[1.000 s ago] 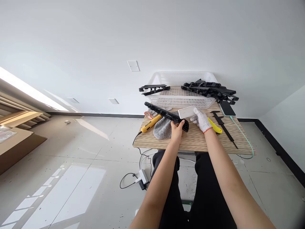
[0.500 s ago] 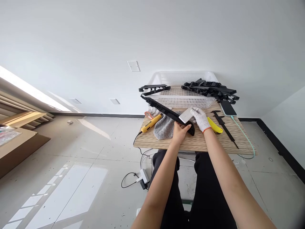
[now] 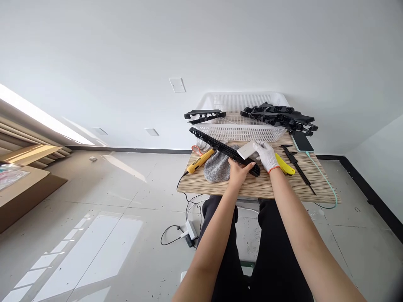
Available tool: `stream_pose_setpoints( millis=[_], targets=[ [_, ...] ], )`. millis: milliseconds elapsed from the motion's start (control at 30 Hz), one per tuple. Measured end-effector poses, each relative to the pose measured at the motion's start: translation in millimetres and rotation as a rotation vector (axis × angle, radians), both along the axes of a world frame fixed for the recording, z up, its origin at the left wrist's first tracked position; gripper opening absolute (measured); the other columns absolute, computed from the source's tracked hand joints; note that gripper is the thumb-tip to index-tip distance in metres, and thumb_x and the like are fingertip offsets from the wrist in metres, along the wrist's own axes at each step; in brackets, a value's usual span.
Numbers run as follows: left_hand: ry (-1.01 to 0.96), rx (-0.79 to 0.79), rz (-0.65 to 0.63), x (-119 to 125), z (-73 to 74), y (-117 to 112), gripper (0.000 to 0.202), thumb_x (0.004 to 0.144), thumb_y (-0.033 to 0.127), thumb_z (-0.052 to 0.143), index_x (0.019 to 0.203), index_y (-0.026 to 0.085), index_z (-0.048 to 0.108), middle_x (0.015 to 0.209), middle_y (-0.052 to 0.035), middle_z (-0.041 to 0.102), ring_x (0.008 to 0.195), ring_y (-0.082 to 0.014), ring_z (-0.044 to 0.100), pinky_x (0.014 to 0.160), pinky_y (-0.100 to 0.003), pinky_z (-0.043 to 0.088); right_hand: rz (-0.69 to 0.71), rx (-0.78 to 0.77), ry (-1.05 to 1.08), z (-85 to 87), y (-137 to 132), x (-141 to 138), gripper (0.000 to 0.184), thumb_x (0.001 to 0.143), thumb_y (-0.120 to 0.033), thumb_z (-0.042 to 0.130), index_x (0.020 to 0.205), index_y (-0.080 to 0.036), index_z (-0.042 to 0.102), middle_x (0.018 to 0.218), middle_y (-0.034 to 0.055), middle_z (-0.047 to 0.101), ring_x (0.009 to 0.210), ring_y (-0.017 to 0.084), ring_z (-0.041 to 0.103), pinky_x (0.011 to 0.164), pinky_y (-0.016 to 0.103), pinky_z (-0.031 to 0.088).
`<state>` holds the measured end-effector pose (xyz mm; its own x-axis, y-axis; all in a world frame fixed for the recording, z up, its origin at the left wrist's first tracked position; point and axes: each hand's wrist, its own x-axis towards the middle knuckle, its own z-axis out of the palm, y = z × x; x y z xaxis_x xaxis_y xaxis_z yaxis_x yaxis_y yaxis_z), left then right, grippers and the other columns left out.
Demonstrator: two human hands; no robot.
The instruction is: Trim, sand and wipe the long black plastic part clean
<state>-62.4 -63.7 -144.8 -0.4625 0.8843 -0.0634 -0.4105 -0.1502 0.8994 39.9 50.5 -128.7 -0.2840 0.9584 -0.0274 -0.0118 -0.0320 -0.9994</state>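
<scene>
My bare left hand (image 3: 238, 172) is closed around the near end of a long black plastic strip (image 3: 217, 146), which slants up and to the left over the small wooden table (image 3: 252, 186). My right hand (image 3: 267, 155), in a white knit glove, grips a small white flat block (image 3: 247, 150) and presses it against the strip close to my left hand. A grey glove (image 3: 216, 167) lies under the strip.
A white mesh basket (image 3: 242, 126) stands at the table's back, with black plastic parts (image 3: 279, 116) across its right rim and another (image 3: 204, 114) on its left. A yellow tool (image 3: 200, 161), yellow knife (image 3: 285, 165), black caliper (image 3: 297, 167) and phone (image 3: 302, 141) lie around.
The black strip has been lifted and its near end drawn toward me, and the white block in my right hand has come down onto it.
</scene>
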Motion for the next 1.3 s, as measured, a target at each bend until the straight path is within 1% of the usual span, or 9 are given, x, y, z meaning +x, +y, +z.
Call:
stream_pose_setpoints(
  millis=[333, 400, 467, 567, 800, 900, 1000, 1167, 1300],
  targets=[
    [-0.031, -0.002, 0.047, 1, -0.2, 1, 0.08, 0.059, 0.017, 0.099, 0.117, 0.023, 0.045, 0.134, -0.0149, 0.067, 0.129, -0.0307, 0.068, 0.117, -0.047, 0.05, 0.001, 0.004, -0.038, 7.4, -2, 4, 0.048, 0.067, -0.057, 0.079, 0.097, -0.02, 0.068, 0.083, 0.0019, 0.071, 0.063, 0.011, 0.055, 0.05, 0.021, 0.039],
    [-0.096, -0.029, 0.069, -1, 2.5, 2, 0.065, 0.071, 0.03, 0.094, 0.118, 0.023, 0.049, 0.137, -0.0149, 0.067, 0.134, -0.0307, 0.065, 0.118, -0.045, 0.049, 0.02, 0.001, -0.042, 6.1, -2, 4, 0.05, 0.065, -0.056, 0.081, 0.098, -0.02, 0.069, 0.08, 0.0014, 0.069, 0.062, 0.011, 0.055, 0.051, 0.021, 0.04],
    [-0.229, -0.054, 0.061, -4, 5.9, 3, 0.045, 0.091, 0.049, 0.074, 0.121, 0.021, 0.055, 0.138, -0.0165, 0.068, 0.134, -0.0314, 0.064, 0.115, -0.046, 0.051, 0.017, 0.007, -0.037, 2.6, 0, 5, 0.052, 0.066, -0.058, 0.079, 0.101, -0.021, 0.069, 0.081, 0.0007, 0.068, 0.062, 0.011, 0.055, 0.051, 0.022, 0.04],
    [-0.384, -0.078, 0.051, -6, 9.4, 4, 0.046, 0.103, 0.056, 0.051, 0.127, 0.018, 0.06, 0.139, -0.0183, 0.068, 0.134, -0.031, 0.065, 0.111, -0.045, 0.054, 0.036, 0.013, -0.035, -4.7, 4, 5, 0.05, 0.069, -0.059, 0.077, 0.101, -0.022, 0.068, 0.078, -0.0003, 0.066, 0.061, 0.012, 0.054, 0.052, 0.023, 0.041],
    [-0.407, -0.066, 0.056, -7, 9.4, -1, 0.048, 0.095, 0.043, 0.071, 0.139, 0.028, 0.058, 0.14, -0.0112, 0.068, 0.128, -0.026, 0.068, 0.109, -0.041, 0.055, 0.011, 0.042, -0.036, -7.0, 7, 7, 0.048, 0.071, -0.058, 0.078, 0.103, -0.023, 0.068, 0.08, -0.0003, 0.067, 0.063, 0.012, 0.055, 0.052, 0.022, 0.041],
    [-0.329, -0.037, 0.084, -7, 11.3, -6, 0.062, 0.088, 0.037, 0.08, 0.143, 0.036, 0.051, 0.137, -0.0078, 0.068, 0.127, -0.0254, 0.068, 0.105, -0.042, 0.056, 0.019, 0.029, -0.04, -3.0, 5, 7, 0.049, 0.07, -0.055, 0.08, 0.105, -0.022, 0.069, 0.077, -0.0011, 0.066, 0.06, 0.011, 0.053, 0.049, 0.021, 0.037],
    [-0.315, -0.023, 0.095, -8, 12.7, -8, 0.073, 0.084, 0.036, 0.084, 0.147, 0.037, 0.046, 0.132, -0.0077, 0.068, 0.126, -0.0264, 0.067, 0.101, -0.043, 0.057, 0.011, 0.014, -0.037, 0.7, 3, 8, 0.048, 0.071, -0.054, 0.08, 0.105, -0.023, 0.069, 0.073, -0.0024, 0.062, 0.058, 0.01, 0.05, 0.046, 0.019, 0.033],
    [-0.342, -0.02, 0.098, -8, 13.3, -9, 0.061, 0.086, 0.044, 0.08, 0.14, 0.036, 0.051, 0.128, -0.0069, 0.068, 0.125, -0.0252, 0.067, 0.1, -0.04, 0.057, 0.051, -0.036, -0.04, 5.4, 0, 10, 0.049, 0.067, -0.054, 0.084, 0.102, -0.022, 0.07, 0.066, -0.0036, 0.057, 0.052, 0.008, 0.045, 0.042, 0.019, 0.027],
    [-0.386, 0.009, 0.107, -9, 15.0, -9, 0.054, 0.082, 0.041, 0.084, 0.127, 0.033, 0.056, 0.124, -0.0062, 0.07, 0.122, -0.0241, 0.068, 0.099, -0.038, 0.056, 0.07, -0.075, -0.048, 7.5, -1, 11, 0.049, 0.066, -0.052, 0.087, 0.1, -0.021, 0.07, 0.065, -0.0029, 0.057, 0.051, 0.007, 0.043, 0.04, 0.018, 0.024]
  ],
)
